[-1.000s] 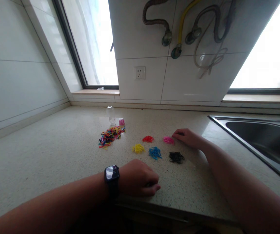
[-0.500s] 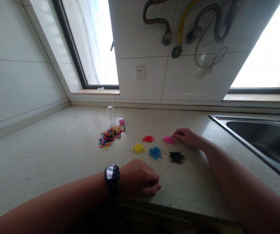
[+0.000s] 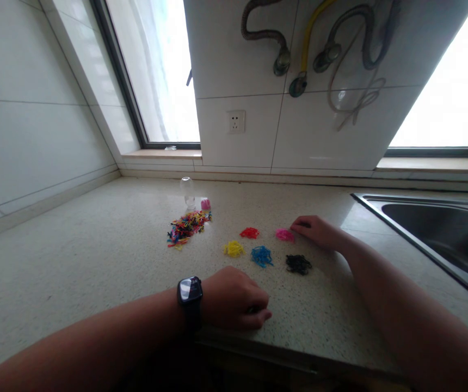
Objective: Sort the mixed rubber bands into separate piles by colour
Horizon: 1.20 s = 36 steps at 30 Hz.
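Note:
My left hand, with a black watch on the wrist, rests as a closed fist near the counter's front edge; whatever it holds is hidden. Farther back, my right hand lies with curled fingers touching a small pink pile of rubber bands. Sorted piles sit between the hands: red, yellow, blue and black. A mixed pile of many-coloured bands lies to the left.
A clear little bottle and a pink cap stand behind the mixed pile. A steel sink is set into the speckled counter at the right. Hoses hang on the tiled wall above a socket.

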{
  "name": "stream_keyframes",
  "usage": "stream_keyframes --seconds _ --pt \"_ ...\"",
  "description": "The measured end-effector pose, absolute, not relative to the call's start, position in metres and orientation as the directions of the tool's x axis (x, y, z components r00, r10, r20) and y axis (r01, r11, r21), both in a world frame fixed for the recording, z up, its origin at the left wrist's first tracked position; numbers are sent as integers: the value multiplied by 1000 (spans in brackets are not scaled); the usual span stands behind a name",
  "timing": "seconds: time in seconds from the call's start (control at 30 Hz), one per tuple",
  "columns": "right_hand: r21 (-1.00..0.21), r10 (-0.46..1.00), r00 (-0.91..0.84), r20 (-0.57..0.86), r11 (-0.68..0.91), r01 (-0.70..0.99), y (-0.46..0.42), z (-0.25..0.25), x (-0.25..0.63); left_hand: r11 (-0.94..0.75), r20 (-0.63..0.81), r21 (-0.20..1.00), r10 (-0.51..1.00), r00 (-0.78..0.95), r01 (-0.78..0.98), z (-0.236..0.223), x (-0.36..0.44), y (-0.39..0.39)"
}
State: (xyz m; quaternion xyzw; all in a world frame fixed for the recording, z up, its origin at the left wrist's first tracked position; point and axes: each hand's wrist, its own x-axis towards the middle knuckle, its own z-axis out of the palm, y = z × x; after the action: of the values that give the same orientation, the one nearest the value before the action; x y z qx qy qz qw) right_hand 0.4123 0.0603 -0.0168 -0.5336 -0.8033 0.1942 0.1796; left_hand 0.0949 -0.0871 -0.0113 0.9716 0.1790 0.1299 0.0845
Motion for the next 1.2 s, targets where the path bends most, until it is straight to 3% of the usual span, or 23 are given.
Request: stream_keyframes --seconds 0.7,1.0,1.2 --pt "-488 930 -359 85 353 798 62 -20 412 -920 231 206 377 897 333 -11 95 -87" --pt "-524 895 -215 391 409 747 51 5 376 -929 231 165 363 903 332 -10 95 -88" --pt "-404 816 -452 360 573 713 49 38 303 -927 230 144 371 900 345 -8 96 -88"
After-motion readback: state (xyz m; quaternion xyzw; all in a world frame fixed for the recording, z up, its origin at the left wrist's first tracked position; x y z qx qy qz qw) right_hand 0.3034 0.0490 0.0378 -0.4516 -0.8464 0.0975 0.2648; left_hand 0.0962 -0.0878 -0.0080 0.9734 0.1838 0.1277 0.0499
